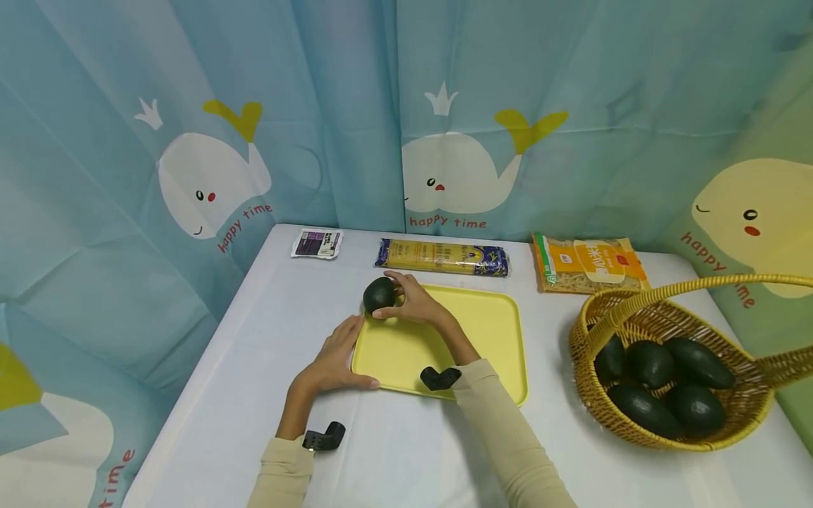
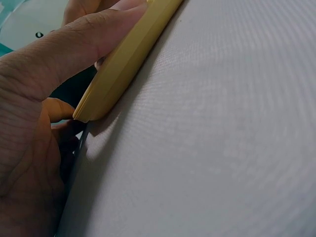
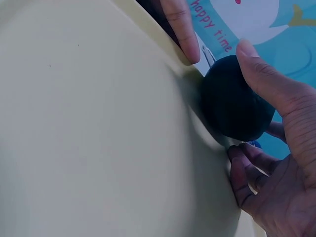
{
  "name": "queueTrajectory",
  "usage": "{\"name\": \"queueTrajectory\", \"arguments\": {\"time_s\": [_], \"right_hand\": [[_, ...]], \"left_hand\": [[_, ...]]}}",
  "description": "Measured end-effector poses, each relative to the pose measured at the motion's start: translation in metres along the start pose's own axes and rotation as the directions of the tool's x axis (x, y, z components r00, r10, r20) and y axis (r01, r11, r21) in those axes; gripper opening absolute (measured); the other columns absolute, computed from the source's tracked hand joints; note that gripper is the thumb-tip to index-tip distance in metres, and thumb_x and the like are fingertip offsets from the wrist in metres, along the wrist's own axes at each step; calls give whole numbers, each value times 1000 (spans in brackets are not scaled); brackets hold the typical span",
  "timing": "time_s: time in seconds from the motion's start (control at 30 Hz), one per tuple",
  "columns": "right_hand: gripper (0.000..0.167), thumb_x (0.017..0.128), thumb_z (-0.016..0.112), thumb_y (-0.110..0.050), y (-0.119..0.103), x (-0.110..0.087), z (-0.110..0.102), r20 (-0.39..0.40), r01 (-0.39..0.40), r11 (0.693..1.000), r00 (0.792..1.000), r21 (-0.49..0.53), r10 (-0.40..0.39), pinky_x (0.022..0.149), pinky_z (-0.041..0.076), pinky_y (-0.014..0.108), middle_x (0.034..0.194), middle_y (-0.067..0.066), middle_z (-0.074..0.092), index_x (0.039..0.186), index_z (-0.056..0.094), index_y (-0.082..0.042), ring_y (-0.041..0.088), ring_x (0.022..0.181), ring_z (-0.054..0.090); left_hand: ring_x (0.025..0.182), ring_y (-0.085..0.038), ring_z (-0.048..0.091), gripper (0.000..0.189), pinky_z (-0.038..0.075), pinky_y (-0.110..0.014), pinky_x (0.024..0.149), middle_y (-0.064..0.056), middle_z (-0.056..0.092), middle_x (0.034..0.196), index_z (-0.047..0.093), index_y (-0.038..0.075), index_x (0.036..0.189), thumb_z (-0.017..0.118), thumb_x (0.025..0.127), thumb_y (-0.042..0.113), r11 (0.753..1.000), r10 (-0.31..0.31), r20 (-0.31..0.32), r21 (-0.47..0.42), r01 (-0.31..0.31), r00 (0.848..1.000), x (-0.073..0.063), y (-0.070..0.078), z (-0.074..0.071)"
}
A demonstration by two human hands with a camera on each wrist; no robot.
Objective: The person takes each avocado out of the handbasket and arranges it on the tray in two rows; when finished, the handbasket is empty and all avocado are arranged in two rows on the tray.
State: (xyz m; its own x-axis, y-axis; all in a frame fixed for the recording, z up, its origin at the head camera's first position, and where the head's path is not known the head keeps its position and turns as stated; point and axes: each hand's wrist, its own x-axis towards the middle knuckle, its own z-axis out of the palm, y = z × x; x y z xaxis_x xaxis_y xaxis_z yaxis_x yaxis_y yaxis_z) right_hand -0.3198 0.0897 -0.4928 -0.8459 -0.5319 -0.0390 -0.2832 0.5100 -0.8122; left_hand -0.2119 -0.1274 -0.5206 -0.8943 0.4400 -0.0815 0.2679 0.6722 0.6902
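Got a dark green avocado (image 1: pixel 378 295) pinched in my right grip (image 1: pixel 416 302), at the far-left corner of the yellow tray (image 1: pixel 473 335). My left grip (image 1: pixel 333 360) is spread wide, touching its near-left corner. Wicker basket (image 1: pixel 580 356) of avocados (image 1: pixel 649 363) sits right of that.

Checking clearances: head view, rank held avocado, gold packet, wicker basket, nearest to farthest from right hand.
1. Held avocado: in the right hand, at the left side.
2. Gold packet: beyond the yellow tray.
3. Wicker basket: off to the right.
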Motion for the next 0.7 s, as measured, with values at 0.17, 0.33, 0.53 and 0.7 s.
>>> {"name": "queueTrajectory", "arguments": {"time_s": [0.17, 0.33, 0.53, 0.7], "right_hand": [[92, 82, 79, -30, 0, 0, 0, 6, 14, 1000, 1000, 10, -14, 102, 46, 51, 141, 23, 38, 154, 26, -8, 37, 125, 52], [92, 82, 78, -28, 1, -2, -1, 15, 20, 1000, 1000, 15, -20, 101, 46, 51, 140, 24, 39, 154, 25, -6, 36, 123, 53], [92, 82, 78, -28, 2, -3, -1, 19, 15, 1000, 1000, 22, -15, 101, 46, 51, 142, 23, 38, 155, 24, -7, 35, 125, 52], [93, 83, 77, -30, 2, -1, -2, 21, 34, 999, 999, 41, -35, 101, 47, 50, 143, 23, 38, 155, 23, -6, 35, 124, 53]], "left_hand": [[151, -38, 7, 130, 12, -63, 118, -18, 10, 164, 6, 5, 157, 83, 64, 55, 1000, 2, -12, -11, -3, 1000, -1, 2, 0], [151, -39, 8, 130, 14, -64, 117, -19, 12, 163, 7, 5, 157, 83, 64, 54, 1000, 19, -20, -13, -20, 1000, -2, 2, 0], [151, -39, 7, 130, 13, -64, 117, -18, 11, 163, 6, 5, 157, 84, 64, 52, 1000, 18, -22, -14, -18, 1000, -3, 3, 0], [151, -39, 8, 130, 14, -64, 117, -19, 11, 163, 6, 4, 157, 83, 64, 53, 1000, 20, -18, -7, -20, 1000, -2, 2, -1]]}}
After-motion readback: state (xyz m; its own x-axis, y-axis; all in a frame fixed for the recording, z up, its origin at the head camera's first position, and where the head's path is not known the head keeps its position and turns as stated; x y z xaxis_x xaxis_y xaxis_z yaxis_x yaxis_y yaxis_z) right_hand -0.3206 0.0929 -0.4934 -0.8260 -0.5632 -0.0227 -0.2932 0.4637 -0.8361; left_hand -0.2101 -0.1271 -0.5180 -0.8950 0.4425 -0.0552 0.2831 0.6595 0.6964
